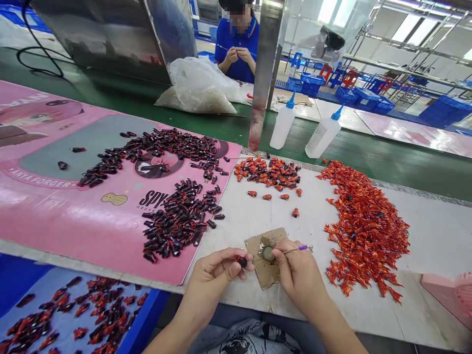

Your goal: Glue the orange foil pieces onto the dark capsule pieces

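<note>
A dark piece point(242, 263) is being pinched by the left hand point(214, 280), its long axis aimed at the purple tool point(300, 248) being gripped in the right hand point(300, 280)

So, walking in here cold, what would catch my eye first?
A shiny orange-red heap on the white bench at right grabs you first. Dark pieces cover the pink mat at left. Up front, the left hand pinches a dark piece, the right hand a purple-handled tool.
</note>
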`<state>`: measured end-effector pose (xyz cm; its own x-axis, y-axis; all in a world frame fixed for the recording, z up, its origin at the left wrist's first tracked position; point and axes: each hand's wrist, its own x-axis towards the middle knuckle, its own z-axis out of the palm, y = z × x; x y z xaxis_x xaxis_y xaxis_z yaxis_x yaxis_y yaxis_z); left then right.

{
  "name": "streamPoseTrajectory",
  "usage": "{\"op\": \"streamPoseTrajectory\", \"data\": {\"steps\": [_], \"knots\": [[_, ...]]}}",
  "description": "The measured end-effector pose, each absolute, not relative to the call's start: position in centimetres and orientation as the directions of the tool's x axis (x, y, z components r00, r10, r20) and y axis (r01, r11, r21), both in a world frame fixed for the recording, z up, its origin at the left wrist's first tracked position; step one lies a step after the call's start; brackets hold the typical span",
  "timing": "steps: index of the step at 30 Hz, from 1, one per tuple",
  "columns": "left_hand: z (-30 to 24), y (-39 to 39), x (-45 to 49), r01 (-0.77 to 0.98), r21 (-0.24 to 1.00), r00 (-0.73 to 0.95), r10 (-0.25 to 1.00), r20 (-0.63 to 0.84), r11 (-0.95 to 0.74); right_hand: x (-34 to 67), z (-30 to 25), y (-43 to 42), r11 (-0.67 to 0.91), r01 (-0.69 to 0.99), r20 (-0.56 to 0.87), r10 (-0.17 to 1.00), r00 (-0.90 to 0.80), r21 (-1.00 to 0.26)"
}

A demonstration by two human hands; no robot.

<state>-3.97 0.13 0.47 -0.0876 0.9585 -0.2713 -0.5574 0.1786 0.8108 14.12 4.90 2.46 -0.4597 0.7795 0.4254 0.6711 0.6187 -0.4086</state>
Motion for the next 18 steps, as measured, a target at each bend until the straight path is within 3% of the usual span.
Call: {"op": "streamPoseTrajectory", "data": {"steps": [5,12,18], "knots": [[-0.2,0.1,-4.1,-0.515,0.845,-0.072,0.975,-0.208,0.142,14.3,2.5,4.9,0.610,0.650,0.476,0.782,-0.402,-0.453],[0.2,-0.2,-3.0,-0.491,0.859,-0.089,0.973,-0.212,0.142,13.5,4.4,2.9,0.547,0.370,0.536,0.832,-0.142,-0.751],[0.9,-0.2,-2.1,-0.547,0.812,-0.044,0.962,-0.271,0.203,12.6,5.2,1.8,0.529,0.235,0.496,0.848,-0.189,-0.815]]}}
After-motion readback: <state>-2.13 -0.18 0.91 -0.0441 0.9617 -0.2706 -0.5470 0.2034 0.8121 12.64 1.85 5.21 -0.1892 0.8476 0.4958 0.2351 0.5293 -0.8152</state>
